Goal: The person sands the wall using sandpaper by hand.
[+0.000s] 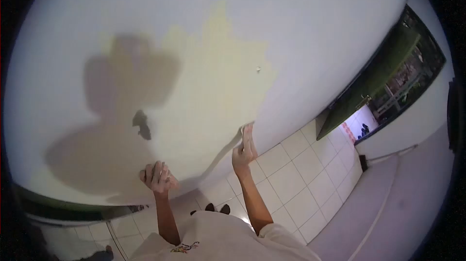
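Note:
A white wall (pixel 320 23) with an irregular pale yellow area (pixel 228 67) fills the upper view. My right hand (pixel 246 149) is closed on a thin flat scraper (pixel 248 124), whose edge is at the wall below the yellow area. Further left, my left hand (pixel 159 177) is held before the wall with its fingers curled round something pale that I cannot make out. Above that hand is a dark grey patch (pixel 142 125) on the wall. A small mark (pixel 258 69) shows at the right of the yellow area.
A wide shadow falls across the wall's left part. Below lies a tiled floor (pixel 291 173). At the right stand an open dark door (pixel 359 86) and its doorway, with dark items (pixel 364 129) beyond. Someone's foot (pixel 108 250) shows at bottom left.

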